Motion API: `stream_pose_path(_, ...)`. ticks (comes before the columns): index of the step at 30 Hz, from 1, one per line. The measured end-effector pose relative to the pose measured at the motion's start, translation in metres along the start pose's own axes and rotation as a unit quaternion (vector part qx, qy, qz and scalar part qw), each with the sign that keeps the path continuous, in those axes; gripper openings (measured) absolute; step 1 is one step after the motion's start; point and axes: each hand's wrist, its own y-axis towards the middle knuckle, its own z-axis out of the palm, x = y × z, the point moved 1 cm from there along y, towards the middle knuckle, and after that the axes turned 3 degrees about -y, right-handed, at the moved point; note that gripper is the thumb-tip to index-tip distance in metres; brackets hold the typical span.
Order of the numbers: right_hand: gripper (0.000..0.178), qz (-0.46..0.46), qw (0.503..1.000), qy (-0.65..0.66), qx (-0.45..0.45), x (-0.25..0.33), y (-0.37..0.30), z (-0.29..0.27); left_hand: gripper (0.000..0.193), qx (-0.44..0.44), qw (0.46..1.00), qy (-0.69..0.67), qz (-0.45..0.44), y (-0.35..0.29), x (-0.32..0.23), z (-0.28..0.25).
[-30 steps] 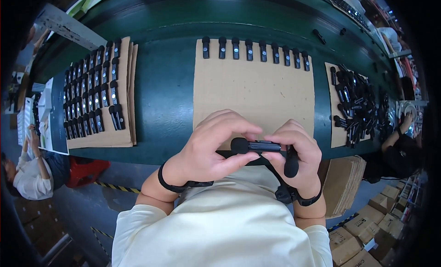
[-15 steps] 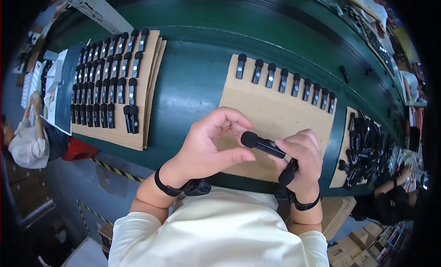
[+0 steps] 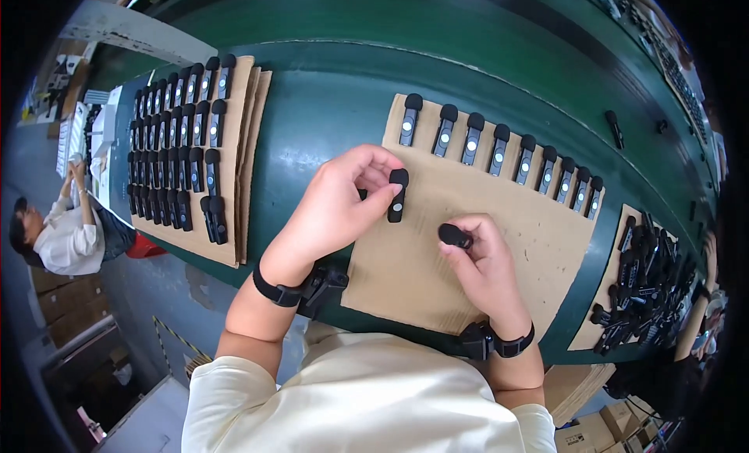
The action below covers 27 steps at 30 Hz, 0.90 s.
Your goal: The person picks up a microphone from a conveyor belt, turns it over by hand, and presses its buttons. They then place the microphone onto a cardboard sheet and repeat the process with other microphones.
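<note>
My left hand pinches a small black clip-on microphone by its foam top, its round light spot facing up. This one is over the left part of a cardboard sheet, just below the first piece of a row of similar microphones along the far edge. A dark bit shows behind my left fingers; I cannot make it out. In my right hand, a second microphone is gripped with its foam end pointing left; its body is mostly hidden by the fingers.
Stacked cardboard at left carries several rows of microphones. A jumbled heap of microphones lies on cardboard at right. One loose microphone lies on the green table. A person sits at far left; another person's arm is at far right.
My hands have moved apart. The microphone held between them is now in my left hand, upright at the sheet's left side; my right hand keeps the other one.
</note>
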Motion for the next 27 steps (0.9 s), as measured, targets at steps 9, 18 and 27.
stream_pose_path(9,0.03,0.0,0.997,-0.059,0.056,0.009,0.001,-0.002,0.024,-0.03,0.985,0.134,0.108,0.01,0.018,0.003)
stream_pose_path(18,0.029,0.002,0.998,-0.039,0.047,0.007,0.001,-0.003,0.038,-0.028,0.921,0.301,0.247,-0.021,0.003,0.002)
stream_pose_path(27,0.028,0.003,0.996,-0.077,0.056,0.012,0.002,-0.004,0.042,-0.025,0.902,0.356,0.244,-0.016,0.009,0.011)
